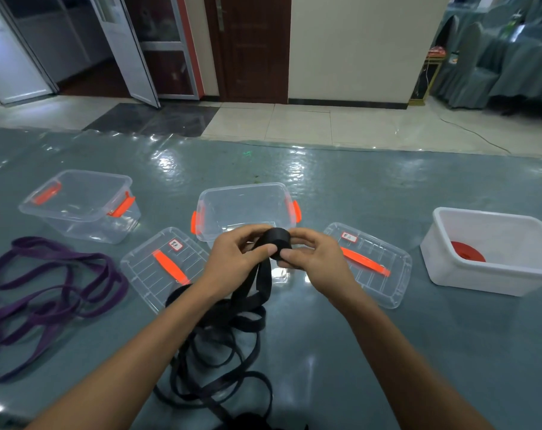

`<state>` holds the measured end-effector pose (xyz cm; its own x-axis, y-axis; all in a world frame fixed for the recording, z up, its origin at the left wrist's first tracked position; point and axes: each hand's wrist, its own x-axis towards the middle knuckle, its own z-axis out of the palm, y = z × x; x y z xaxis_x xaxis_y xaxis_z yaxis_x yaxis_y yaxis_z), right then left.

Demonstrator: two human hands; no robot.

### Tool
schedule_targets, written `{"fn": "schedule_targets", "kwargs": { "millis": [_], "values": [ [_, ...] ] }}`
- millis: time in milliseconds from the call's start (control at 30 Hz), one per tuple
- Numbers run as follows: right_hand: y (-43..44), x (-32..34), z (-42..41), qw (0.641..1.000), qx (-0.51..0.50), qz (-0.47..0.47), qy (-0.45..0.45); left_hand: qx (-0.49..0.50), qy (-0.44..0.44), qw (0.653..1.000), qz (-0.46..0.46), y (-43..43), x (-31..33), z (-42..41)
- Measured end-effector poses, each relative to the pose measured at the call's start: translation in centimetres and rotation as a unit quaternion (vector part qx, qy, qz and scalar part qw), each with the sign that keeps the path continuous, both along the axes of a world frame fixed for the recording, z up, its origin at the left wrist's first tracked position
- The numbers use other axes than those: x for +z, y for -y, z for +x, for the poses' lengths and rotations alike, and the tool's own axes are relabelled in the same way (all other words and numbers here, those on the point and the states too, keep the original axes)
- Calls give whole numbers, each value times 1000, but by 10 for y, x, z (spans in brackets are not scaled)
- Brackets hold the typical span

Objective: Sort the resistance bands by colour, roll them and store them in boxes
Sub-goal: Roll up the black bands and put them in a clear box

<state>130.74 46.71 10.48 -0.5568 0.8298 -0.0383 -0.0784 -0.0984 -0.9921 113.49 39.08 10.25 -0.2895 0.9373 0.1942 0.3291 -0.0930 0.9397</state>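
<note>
A black resistance band (229, 333) lies tangled on the table in front of me, its upper end wound into a small roll (277, 240). My right hand (313, 259) grips that roll, and my left hand (235, 259) pinches the band's strap just beside it. Purple bands (52, 287) sprawl loose at the left. A rolled red band (466, 251) lies inside the white box (493, 274) on the right. Two clear boxes with orange latches stand open: one straight ahead (244, 200), one at the far left (80, 197).
Two clear lids with orange handles lie flat, one left of my hands (161, 268) and one to their right (375, 268). The table (387, 352) has a glossy grey-green cover. Beyond its far edge are tiled floor, doors and covered chairs.
</note>
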Motion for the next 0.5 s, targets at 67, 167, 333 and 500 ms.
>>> {"fn": "schedule_targets", "kwargs": {
  "millis": [67,167,333,500],
  "values": [
    [4,-5,-2,992,5,-98,-75,5,27,1000,12,-1,-5,2],
    [9,-14,-4,968,26,-202,-146,-7,31,999,1,-1,-13,1],
    [9,-20,-3,991,9,84,99,0,-87,996,-29,3,-21,-11],
    [1,-16,0,918,40,316,235,-69,-196,977,-44,2,-12,-15]
  ]
}}
